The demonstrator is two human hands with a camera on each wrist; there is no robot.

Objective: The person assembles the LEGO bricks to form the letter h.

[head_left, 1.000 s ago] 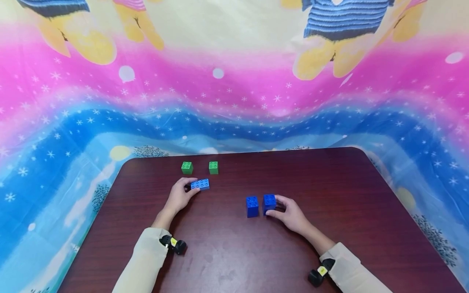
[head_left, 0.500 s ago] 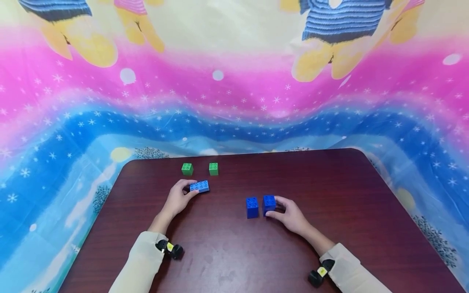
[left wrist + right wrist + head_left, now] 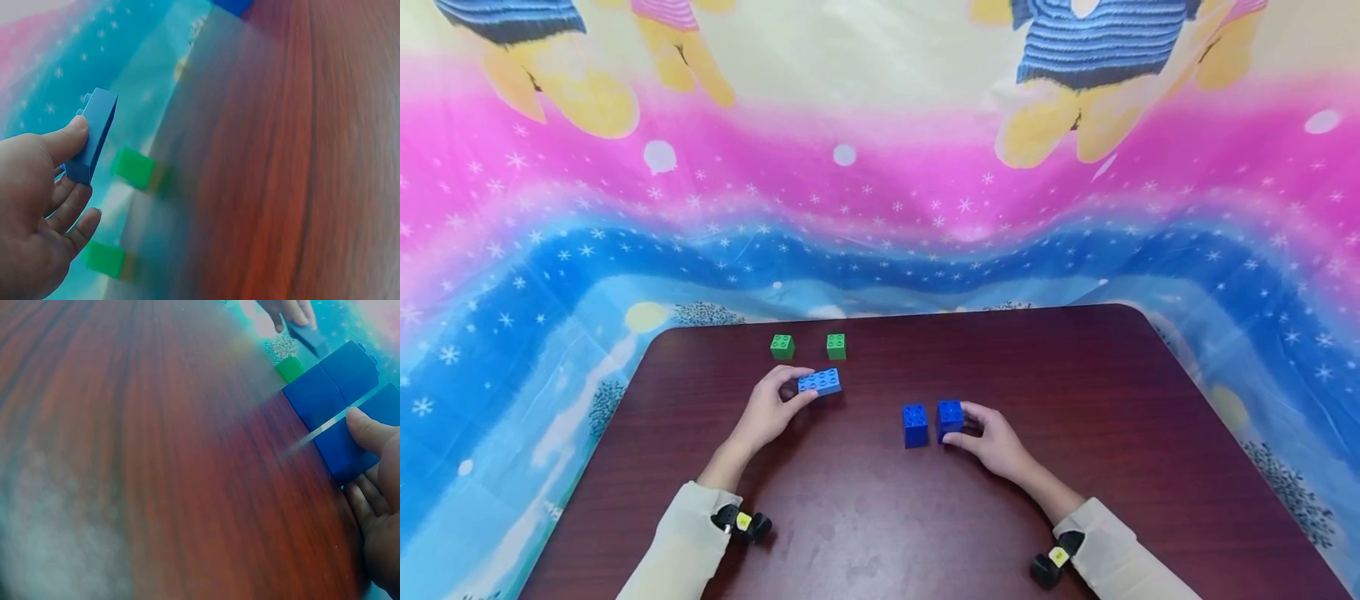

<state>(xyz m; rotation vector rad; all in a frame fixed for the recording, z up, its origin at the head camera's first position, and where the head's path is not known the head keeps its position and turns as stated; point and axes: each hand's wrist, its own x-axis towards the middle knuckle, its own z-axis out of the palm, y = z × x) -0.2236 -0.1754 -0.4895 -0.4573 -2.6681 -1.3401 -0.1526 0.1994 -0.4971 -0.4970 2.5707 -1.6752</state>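
My left hand pinches a light blue toy building brick between thumb and fingers, studs facing up. In the left wrist view this brick is off the table, its hollow underside partly showing. My right hand holds the right-hand dark blue block stack by its sides, thumb on the near face. Just left of it stands a second dark blue stack, a narrow gap between them. The right wrist view shows this second stack as two bricks high, upright on the table.
Two green blocks, a left one and a right one, stand apart near the far edge of the dark wooden table. A printed cloth hangs behind and around the table.
My left hand first draws slightly back, then carries the light blue brick a little to the right, off the table. The right hand and both dark blue stacks stay in place.
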